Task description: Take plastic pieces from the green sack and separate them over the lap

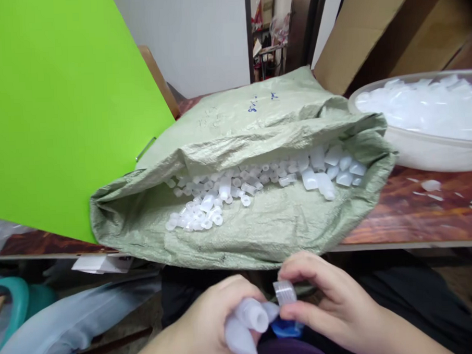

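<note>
My left hand (211,324) is closed around a few small translucent white plastic bottles (246,322), their open necks pointing right. My right hand (331,303) pinches a small clear ribbed cap (285,292) between thumb and fingers, right beside the mouth of one bottle. A blue piece (285,329) shows just below the two hands; I cannot tell what it is. Both hands are low in the view, in front of the table edge.
A green woven sack (261,228) lies open on the wooden table (417,216), spilling many white bottles (229,193). A white basin (434,152) full of clear parts sits at the right. A bright green board (53,101) stands left; cardboard (378,24) leans behind.
</note>
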Motion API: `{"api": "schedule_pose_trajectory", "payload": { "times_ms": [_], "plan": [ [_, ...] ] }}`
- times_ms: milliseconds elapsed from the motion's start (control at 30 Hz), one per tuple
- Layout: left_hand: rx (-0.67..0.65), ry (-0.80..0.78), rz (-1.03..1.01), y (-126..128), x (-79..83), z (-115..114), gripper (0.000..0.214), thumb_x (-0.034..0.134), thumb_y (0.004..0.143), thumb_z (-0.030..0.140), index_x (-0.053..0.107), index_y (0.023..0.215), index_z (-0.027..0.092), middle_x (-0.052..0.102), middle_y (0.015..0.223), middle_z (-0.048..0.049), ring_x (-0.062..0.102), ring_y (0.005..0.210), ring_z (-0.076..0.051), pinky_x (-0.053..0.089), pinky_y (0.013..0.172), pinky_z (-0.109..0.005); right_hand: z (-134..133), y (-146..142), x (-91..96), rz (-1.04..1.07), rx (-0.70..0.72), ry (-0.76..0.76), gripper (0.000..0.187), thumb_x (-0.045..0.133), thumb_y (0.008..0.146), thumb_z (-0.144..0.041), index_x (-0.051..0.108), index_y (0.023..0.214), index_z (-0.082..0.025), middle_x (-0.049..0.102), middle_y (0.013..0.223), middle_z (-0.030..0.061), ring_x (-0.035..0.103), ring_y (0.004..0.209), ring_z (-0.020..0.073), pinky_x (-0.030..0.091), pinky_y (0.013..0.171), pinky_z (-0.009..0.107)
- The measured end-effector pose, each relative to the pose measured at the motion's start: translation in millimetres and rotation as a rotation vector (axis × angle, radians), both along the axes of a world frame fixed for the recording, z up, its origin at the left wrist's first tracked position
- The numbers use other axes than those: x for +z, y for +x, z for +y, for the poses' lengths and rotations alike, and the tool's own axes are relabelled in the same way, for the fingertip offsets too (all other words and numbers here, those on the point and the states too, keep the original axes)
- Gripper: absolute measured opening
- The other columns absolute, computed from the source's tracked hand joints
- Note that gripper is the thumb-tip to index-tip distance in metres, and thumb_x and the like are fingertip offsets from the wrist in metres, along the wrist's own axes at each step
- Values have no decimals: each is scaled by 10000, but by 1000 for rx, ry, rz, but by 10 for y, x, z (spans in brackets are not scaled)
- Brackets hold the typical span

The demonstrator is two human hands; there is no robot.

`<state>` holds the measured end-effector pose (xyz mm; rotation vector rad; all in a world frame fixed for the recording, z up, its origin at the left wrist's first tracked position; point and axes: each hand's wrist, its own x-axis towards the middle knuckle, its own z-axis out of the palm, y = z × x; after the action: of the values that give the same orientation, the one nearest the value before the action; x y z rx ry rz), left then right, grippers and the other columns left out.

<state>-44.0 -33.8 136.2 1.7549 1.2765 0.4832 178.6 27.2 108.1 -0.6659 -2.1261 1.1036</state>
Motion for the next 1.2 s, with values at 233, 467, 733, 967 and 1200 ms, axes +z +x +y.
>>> {"api": "schedule_pose_trajectory", "payload": {
  "times_ms": [233,467,733,967,1200],
  "plan": [
    [-98,-601,-42,353,-514,109,357,684,600,268,544,922,205,597,828,16,526,705,-143,426,619,-234,-184,229,-191,-227,86,70,179,501,892,-288,608,1011,-209,660,946,42,629,845,110,529,732,195],
    [-459,-496,184,502,-558,375,280,675,607,307,575,856,227,587,740,28,545,649,-157,403,542,-224,-273,435,-286,-327,232,346,274,410,923,-189,608,1110,-224,695,1075,28,641,993,142,517,860,227],
    [-416,-465,282,494,-717,432,357,653,622,294,568,964,238,646,883,2,595,760,-192,410,606,-244,-268,364,-858,-359,-88,-28,404,512,815,-552,663,863,-180,663,704,39,621,627,132,494,566,214],
    [-335,-400,321,458,-717,458,282,581,675,244,567,957,243,656,909,3,602,775,-197,424,631,-252,-352,320,-1009,-480,-83,18,615,491,782,-628,549,1151,-139,641,1022,135,633,903,234,521,770,336],
    [-383,-407,269,438,-779,504,284,594,679,238,570,962,232,637,882,1,588,762,-191,425,642,-263,-334,357,-890,-489,-26,-4,298,393,925,-319,564,1122,-176,655,895,80,627,805,168,515,712,268]
  ]
}}
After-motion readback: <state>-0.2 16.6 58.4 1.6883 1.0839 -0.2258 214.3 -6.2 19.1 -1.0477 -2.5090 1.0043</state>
